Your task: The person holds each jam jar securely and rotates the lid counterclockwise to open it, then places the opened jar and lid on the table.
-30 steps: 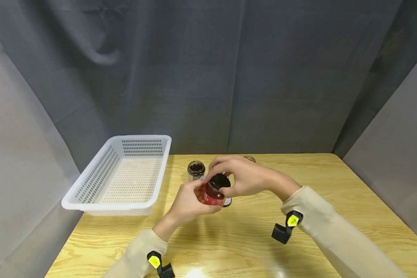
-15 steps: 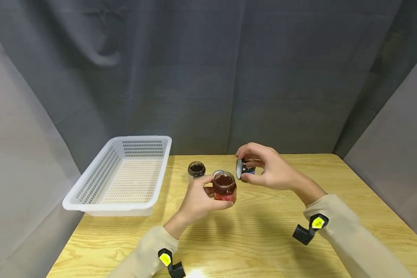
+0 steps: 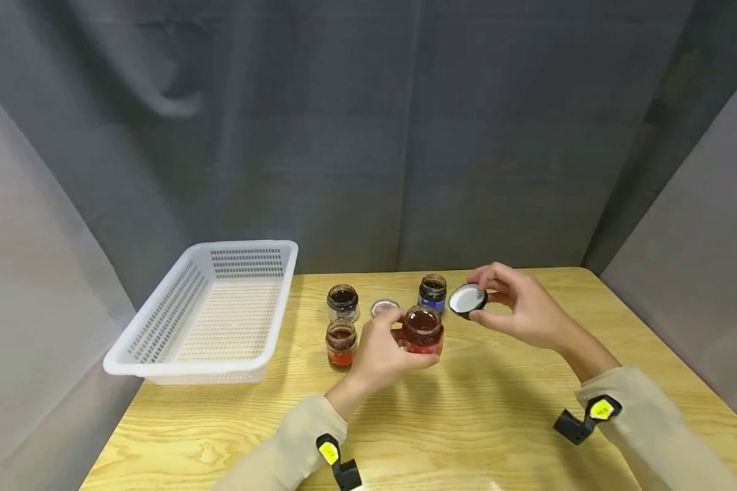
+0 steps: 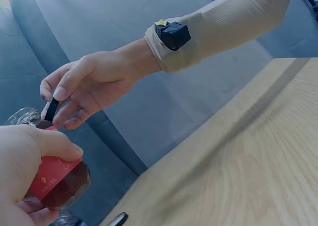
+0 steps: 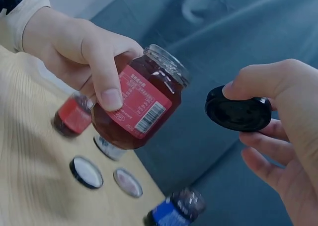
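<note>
My left hand grips an uncapped glass jar of dark red contents with a red label, held above the table. In my right hand a black lid is pinched at its rim between thumb and fingers, its white inside turned toward the head camera. The lid is apart from the jar, to its right. Behind and left of the held jar stand a lidless red-label jar and a lidless pale-label jar. A lidless blue-label jar stands behind it.
A white plastic basket sits at the table's left. Two loose lids lie on the wooden table among the jars: one black-rimmed lid and another lid. A grey curtain hangs behind the table.
The black lid has come off the held jar and moved right in my right hand. My left hand has carried the jar rightward, uncovering the standing red-label jar.
</note>
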A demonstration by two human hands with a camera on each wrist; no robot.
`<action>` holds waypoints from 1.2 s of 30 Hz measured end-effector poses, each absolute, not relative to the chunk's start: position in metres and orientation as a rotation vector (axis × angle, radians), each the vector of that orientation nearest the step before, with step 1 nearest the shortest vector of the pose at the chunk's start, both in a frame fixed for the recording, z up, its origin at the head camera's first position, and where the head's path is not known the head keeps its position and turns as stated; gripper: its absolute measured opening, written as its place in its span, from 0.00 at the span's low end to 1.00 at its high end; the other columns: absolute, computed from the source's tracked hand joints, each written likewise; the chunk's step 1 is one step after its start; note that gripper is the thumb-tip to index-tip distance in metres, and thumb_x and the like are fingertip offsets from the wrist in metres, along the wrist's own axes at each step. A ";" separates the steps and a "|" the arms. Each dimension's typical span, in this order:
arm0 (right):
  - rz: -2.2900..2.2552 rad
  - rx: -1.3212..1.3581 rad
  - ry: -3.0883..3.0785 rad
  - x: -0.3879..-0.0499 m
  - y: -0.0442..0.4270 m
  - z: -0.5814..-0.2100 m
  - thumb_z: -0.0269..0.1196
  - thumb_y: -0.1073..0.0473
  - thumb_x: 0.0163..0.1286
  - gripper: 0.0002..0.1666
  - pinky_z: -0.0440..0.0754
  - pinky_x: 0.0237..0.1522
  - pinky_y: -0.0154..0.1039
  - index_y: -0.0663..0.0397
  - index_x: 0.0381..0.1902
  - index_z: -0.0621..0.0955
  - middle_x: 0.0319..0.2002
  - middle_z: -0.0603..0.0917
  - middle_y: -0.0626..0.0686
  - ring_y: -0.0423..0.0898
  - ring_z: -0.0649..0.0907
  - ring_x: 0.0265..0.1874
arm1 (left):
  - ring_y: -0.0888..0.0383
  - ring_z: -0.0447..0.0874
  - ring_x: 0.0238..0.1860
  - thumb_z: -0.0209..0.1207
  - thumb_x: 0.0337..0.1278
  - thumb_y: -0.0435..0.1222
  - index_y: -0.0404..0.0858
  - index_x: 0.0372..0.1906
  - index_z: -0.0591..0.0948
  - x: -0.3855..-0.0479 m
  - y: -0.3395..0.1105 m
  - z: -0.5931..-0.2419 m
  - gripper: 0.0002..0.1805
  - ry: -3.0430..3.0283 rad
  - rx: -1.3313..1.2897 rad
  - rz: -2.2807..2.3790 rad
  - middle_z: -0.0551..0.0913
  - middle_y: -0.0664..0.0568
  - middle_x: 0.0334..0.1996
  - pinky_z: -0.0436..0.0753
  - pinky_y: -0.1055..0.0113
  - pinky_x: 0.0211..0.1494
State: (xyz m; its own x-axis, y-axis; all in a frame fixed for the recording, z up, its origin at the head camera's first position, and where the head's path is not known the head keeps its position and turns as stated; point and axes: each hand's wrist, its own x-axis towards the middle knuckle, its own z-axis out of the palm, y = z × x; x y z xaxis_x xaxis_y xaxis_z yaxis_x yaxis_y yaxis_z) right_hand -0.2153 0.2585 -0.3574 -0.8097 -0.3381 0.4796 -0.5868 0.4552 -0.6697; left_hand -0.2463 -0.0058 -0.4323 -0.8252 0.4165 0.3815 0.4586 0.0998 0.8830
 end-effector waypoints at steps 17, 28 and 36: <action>1.247 0.401 -2.480 -0.219 0.307 -0.457 0.77 0.72 0.58 0.17 0.80 0.50 0.26 0.59 0.30 0.77 0.50 0.81 0.59 0.47 0.82 0.47 | 0.63 0.82 0.44 0.84 0.33 0.37 0.43 0.47 0.83 -0.267 0.049 -0.480 0.29 -2.382 -0.816 -1.678 0.84 0.60 0.40 0.81 0.68 0.49; 1.048 0.254 -2.658 -0.223 0.315 -0.490 0.81 0.61 0.56 0.18 0.81 0.46 0.30 0.50 0.26 0.79 0.49 0.83 0.56 0.53 0.83 0.46 | 0.62 0.84 0.44 0.86 0.28 0.39 0.42 0.48 0.85 -0.272 0.063 -0.500 0.32 -2.463 -0.695 -1.531 0.87 0.58 0.40 0.81 0.67 0.51; 0.985 0.189 -2.717 -0.220 0.318 -0.502 0.81 0.59 0.56 0.19 0.83 0.47 0.44 0.51 0.27 0.78 0.47 0.85 0.55 0.53 0.84 0.46 | 0.60 0.84 0.44 0.86 0.28 0.40 0.42 0.50 0.83 -0.271 0.072 -0.506 0.35 -2.514 -0.602 -1.504 0.87 0.58 0.40 0.81 0.65 0.52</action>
